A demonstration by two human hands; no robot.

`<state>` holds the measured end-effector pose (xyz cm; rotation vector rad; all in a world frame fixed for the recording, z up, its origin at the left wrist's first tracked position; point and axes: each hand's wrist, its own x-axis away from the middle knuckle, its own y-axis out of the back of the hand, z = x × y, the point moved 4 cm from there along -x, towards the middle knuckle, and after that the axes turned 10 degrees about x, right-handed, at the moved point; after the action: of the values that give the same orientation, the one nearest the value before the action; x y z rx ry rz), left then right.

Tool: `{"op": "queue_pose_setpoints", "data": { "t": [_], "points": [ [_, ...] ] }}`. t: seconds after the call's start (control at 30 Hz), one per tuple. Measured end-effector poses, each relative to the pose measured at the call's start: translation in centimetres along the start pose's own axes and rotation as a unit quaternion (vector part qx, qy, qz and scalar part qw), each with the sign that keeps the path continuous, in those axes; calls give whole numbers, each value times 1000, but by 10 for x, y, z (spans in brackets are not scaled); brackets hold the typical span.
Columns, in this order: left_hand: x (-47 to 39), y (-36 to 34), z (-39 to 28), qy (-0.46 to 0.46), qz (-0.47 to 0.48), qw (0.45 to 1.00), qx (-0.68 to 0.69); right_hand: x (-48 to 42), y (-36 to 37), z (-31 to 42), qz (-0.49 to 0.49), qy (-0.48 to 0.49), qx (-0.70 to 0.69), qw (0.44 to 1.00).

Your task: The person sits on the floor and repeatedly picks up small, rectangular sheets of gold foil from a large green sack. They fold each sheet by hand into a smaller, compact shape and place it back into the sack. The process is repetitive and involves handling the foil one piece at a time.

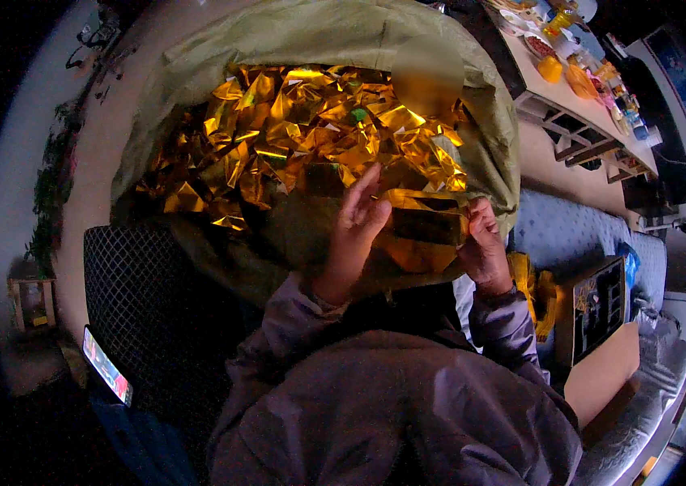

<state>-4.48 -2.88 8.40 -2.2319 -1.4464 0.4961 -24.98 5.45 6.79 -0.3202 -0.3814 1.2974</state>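
A large olive-green fabric sack lies open before me, holding many crumpled pieces of shiny gold foil or metallic sheet. Between my hands is one larger folded gold sheet, its surface partly dark. My right hand pinches the sheet's right edge between thumb and bent fingers. At its left edge is my left hand, with fingers pointing up and the thumb beside the sheet's corner; whether it grips the sheet is not clear. A small green spot shows among the gold pieces.
A dark patterned cushion or seat stands at left, with a lit phone by its edge. On the right are a cardboard box, yellow bundles and a pale blue padded surface. A cluttered table stands at upper right.
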Motion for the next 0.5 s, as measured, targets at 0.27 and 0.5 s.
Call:
{"op": "queue_pose_setpoints", "data": {
  "t": [0.27,0.5],
  "points": [
    [18,22,41,274,-20,949,157,0,3,1,41,14,12,999],
    [-12,50,59,159,10,933,322,-7,-17,24,9,-5,13,1000]
  ]
}}
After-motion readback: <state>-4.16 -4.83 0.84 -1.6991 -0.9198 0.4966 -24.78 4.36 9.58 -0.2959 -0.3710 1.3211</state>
